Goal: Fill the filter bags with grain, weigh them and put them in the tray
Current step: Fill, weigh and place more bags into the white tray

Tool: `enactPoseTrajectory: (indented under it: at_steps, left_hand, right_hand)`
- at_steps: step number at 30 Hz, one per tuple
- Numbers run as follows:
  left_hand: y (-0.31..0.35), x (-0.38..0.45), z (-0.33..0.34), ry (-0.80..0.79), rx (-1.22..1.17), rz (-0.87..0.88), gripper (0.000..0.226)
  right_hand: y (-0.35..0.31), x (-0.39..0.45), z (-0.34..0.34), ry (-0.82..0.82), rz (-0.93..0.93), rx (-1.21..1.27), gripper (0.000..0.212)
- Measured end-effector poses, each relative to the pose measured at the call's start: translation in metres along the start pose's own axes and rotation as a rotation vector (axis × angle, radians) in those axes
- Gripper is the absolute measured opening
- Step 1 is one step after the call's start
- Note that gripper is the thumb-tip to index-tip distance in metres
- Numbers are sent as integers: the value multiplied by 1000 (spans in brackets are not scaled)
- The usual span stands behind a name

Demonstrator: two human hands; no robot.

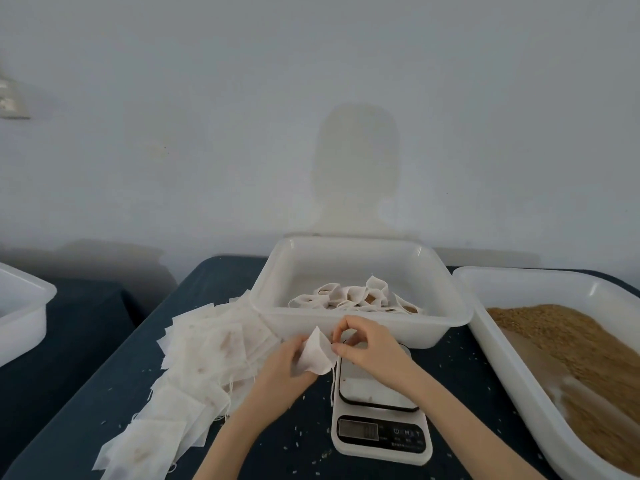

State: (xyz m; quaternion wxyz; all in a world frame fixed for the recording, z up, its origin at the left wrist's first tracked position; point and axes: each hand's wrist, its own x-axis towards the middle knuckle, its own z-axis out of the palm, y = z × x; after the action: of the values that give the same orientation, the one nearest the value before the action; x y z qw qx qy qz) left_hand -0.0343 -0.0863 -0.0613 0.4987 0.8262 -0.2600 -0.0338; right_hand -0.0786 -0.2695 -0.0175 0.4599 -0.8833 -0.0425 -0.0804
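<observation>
Scale (379,407): white, on dark counter (86,393), nearest. Filter bag (317,355): empty, held above the scale's far edge; left hand (282,370) fingers curled under it, right hand (363,344) fingers pinching its top edge, both forearms angled inward. Tray (360,327): white, beyond the hands, holding filled bags; grain bin (571,358) right.

pale wall (173,98), dark table (104,375)
</observation>
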Motion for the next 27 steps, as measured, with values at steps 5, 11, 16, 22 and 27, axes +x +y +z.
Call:
enactPoseTrajectory:
  at_steps: [5, 11, 16, 22, 27]
  left_hand:
    - [8, 4, 4, -9, 70, 14, 21]
    - [18, 14, 11, -77, 231, 45, 34]
    - [23, 20, 10, -94, 361, 111, 46]
    - [26, 22, 17, -100, 267, 84, 44]
    - [28, 24, 26, -153, 143, 99, 33]
  right_hand:
    - [-4, -4, -4, -39, -46, -78, 23]
    - [-5, -3, -10, -156, -16, -241, 26]
    - [-5, -1, -20, -81, 4, -394, 30]
    - [-5, -3, -28, -65, 6, -549, 25]
    - [-9, -11, -43, -99, 32, -516, 14]
